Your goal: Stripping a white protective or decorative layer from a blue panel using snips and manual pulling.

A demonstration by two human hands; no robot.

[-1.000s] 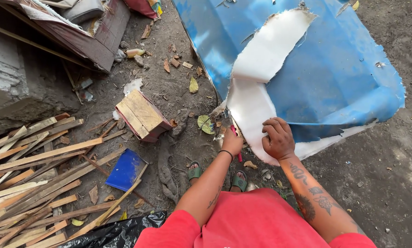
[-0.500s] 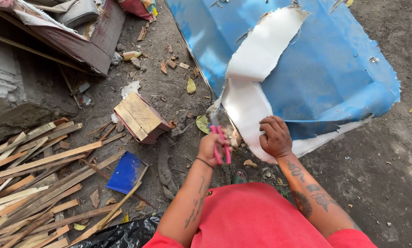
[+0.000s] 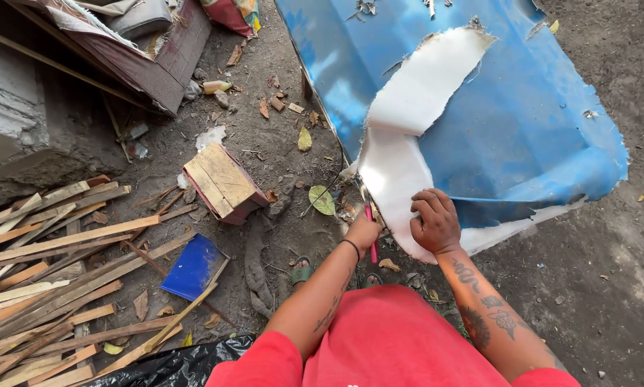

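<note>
The left hand (image 3: 363, 231) is closing in a fist around a slim red-handled tool (image 3: 371, 244), whose handle is sticking out below the fist while its working end is hiding at the near edge of the sheet, so it may be a knife, though the view is too poor to be sure. Just beside it, the right hand (image 3: 434, 222) is pressing down, fingers curled and knuckles up, on the white peeled patch (image 3: 397, 168) of the blue sheet (image 3: 530, 122); it is bearing on the surface rather than gripping anything. The sheet is lying on the dirt ground (image 3: 609, 287) in front of the person, its blue skin torn back in a long strip so that the white underlayer is showing from the near edge up toward the far side. A dark band is circling the left wrist, and red sleeves (image 3: 379, 344) are filling the bottom of the view. To the left of the hands, a small wooden block (image 3: 224, 183) is sitting tilted on the soil, with a blue offcut (image 3: 191, 266) nearer the person and a heap of wooden slats (image 3: 57, 272) spreading beyond it. Dry leaves are lying scattered near the sheet's edge.
</note>
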